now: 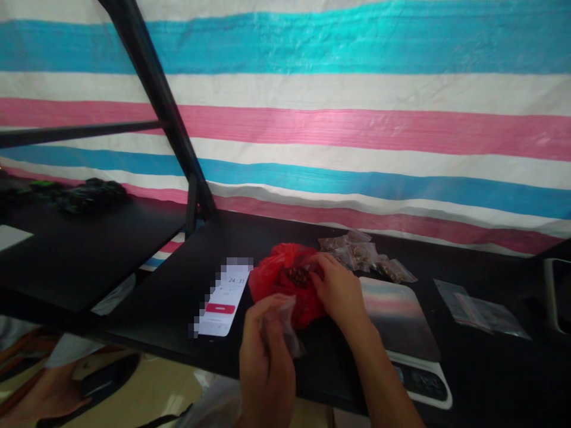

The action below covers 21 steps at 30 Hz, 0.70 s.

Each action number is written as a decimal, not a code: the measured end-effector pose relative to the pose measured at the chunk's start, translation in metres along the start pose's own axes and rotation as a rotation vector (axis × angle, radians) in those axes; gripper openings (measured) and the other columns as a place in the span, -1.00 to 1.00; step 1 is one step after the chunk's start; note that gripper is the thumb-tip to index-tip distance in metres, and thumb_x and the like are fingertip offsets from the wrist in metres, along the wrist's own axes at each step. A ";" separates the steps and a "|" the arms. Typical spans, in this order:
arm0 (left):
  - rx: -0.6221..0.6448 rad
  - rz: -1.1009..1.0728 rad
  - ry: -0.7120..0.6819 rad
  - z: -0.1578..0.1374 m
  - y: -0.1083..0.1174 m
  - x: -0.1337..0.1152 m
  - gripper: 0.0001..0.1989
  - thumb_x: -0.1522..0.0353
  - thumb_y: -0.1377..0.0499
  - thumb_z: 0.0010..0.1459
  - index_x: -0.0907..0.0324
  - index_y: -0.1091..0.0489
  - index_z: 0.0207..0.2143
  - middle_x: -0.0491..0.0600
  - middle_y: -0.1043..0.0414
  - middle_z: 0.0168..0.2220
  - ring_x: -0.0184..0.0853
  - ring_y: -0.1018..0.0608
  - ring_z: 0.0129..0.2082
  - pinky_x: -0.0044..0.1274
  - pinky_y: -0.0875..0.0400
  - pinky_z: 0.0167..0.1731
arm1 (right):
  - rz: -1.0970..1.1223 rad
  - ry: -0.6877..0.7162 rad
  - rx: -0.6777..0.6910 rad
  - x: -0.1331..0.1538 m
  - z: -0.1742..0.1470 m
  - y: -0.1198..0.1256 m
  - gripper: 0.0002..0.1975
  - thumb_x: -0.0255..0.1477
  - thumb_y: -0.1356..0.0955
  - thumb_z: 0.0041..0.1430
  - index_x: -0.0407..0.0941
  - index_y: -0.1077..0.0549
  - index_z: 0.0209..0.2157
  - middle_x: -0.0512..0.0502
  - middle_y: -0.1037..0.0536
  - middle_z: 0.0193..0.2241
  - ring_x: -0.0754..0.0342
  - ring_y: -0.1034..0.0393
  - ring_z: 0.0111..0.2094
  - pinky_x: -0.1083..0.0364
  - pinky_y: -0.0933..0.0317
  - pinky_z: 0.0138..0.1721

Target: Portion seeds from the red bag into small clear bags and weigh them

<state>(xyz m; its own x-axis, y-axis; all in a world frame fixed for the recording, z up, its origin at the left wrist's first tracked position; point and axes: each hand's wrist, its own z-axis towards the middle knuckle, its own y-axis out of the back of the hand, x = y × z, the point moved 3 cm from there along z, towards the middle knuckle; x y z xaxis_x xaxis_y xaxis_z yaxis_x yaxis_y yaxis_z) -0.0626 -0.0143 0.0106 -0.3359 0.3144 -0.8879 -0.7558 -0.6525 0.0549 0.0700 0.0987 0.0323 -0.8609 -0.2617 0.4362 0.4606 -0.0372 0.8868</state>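
Note:
My left hand is closed around a small clear plastic bag at the table's front edge. Just beyond it lies a red plastic bag, its mouth spread, with small dark brown pieces inside. My right hand reaches over the red bag's right side, fingers bent together at the pieces; what they pinch is hidden. Right of that hand is a kitchen scale with a metal top, partly covered by my forearm. A lit phone lies left of the red bag.
Several filled clear bags are heaped behind the scale. Flat clear zip bags lie to its right, near a dark pale-edged object. A black metal frame rises at left. Another person's hand shows below the left table.

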 end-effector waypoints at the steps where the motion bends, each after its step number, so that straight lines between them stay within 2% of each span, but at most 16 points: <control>1: 0.050 -0.015 0.107 -0.006 -0.002 0.000 -0.78 0.28 -0.05 0.47 0.06 -0.48 -0.17 -0.09 -0.61 -0.30 -0.37 -0.63 -0.37 -0.57 -0.54 -0.35 | -0.003 -0.005 -0.004 0.000 0.000 -0.001 -0.78 -0.47 -0.36 0.39 0.08 -0.53 -0.01 0.07 -0.60 0.12 -0.01 -0.60 -0.12 0.07 -0.27 -0.22; 4: 0.181 -0.029 0.283 -0.014 -0.006 0.003 -0.71 0.18 -0.06 0.43 0.09 -0.46 -0.28 -0.11 -0.46 -0.49 -0.35 -0.52 -0.50 -0.56 -0.45 -0.47 | 0.005 -0.011 0.012 -0.001 0.001 -0.002 -0.77 -0.47 -0.36 0.38 0.06 -0.53 0.01 0.05 -0.61 0.11 -0.02 -0.60 -0.12 0.07 -0.28 -0.21; 8: 0.250 0.031 0.352 -0.006 -0.002 0.016 -0.70 0.13 -0.08 0.35 0.09 -0.44 -0.33 -0.12 -0.39 -0.51 -0.32 -0.46 -0.52 -0.52 -0.36 -0.50 | 0.109 0.048 0.090 -0.002 0.001 -0.001 -0.78 -0.52 -0.42 0.30 0.06 -0.57 -0.09 0.09 -0.66 -0.01 0.00 -0.58 -0.06 0.08 -0.29 -0.11; 10: 0.257 0.083 0.348 0.000 0.000 0.023 -0.73 0.12 -0.11 0.32 0.09 -0.44 -0.32 -0.12 -0.40 -0.48 -0.30 -0.46 -0.49 -0.49 -0.35 -0.47 | 0.121 0.054 0.083 -0.001 0.002 0.001 -0.79 -0.52 -0.43 0.29 0.07 -0.58 -0.11 0.09 -0.67 -0.02 0.00 -0.58 -0.04 0.08 -0.28 -0.09; 14: 0.220 0.182 0.282 0.012 -0.004 0.029 -0.76 0.13 -0.18 0.26 0.09 -0.43 -0.33 -0.11 -0.43 -0.44 -0.27 -0.48 -0.43 -0.45 -0.36 -0.36 | 0.021 -0.008 0.040 0.007 0.005 0.001 -0.79 -0.48 -0.40 0.34 0.06 -0.56 -0.05 0.04 -0.64 0.04 -0.03 -0.59 -0.08 0.07 -0.27 -0.18; 17: 0.199 0.181 0.254 0.021 -0.012 0.032 -0.79 0.16 -0.24 0.21 0.09 -0.42 -0.33 -0.14 -0.38 -0.46 -0.30 -0.44 -0.46 -0.47 -0.32 -0.40 | 0.002 -0.004 0.089 0.013 0.004 -0.004 -0.80 -0.47 -0.40 0.32 0.05 -0.57 -0.06 0.03 -0.65 0.02 -0.05 -0.60 -0.09 0.06 -0.27 -0.21; 21: 0.199 0.141 0.245 0.033 -0.022 0.038 -0.90 0.31 -0.27 0.11 0.10 -0.40 -0.36 -0.21 -0.30 -0.52 -0.35 -0.37 -0.53 -0.52 -0.24 -0.47 | 0.070 0.019 0.159 0.016 -0.001 -0.004 -0.75 -0.51 -0.41 0.24 0.06 -0.60 -0.09 0.05 -0.69 -0.02 -0.05 -0.60 -0.05 0.06 -0.29 -0.14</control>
<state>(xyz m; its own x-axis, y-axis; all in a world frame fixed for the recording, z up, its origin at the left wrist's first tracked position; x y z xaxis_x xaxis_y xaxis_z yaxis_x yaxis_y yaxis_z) -0.0771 0.0348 -0.0093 -0.3178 0.0399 -0.9473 -0.8148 -0.5225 0.2513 0.0544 0.0939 0.0358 -0.8232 -0.2767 0.4957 0.4778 0.1341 0.8682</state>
